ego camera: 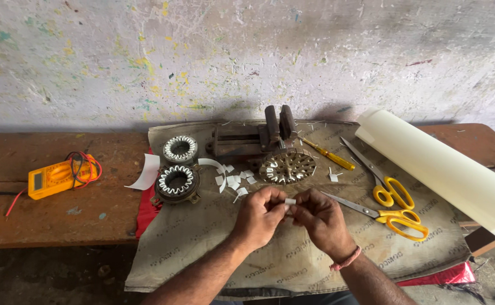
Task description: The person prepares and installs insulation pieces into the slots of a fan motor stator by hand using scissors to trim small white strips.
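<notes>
At ten o'clock of the hands, two round metal stator cores (177, 182) already carry white slot liners, with cut white paper slips (234, 181) piled at twelve. Left hand (261, 217) and right hand (320, 220) pinch one small white paper slip (290, 201) between them above the sack-covered tabletop (292, 260) — folding looks underway, fitting left.

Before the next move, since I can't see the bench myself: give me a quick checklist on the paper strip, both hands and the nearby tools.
1. Small white paper piece pinched between both hands: ok.
2. Left hand and right hand meet above the cloth mat, clear of blades: ok.
3. Two yellow-handled scissors lie beside the right hand, blades shut: ok.
4. Stators sit upright beside the left hand, with paper liners in their slots: ok.
5. Cut paper pieces lie loose near the vise: ok.
6. Fold in the held piece: cannot tell.
</notes>
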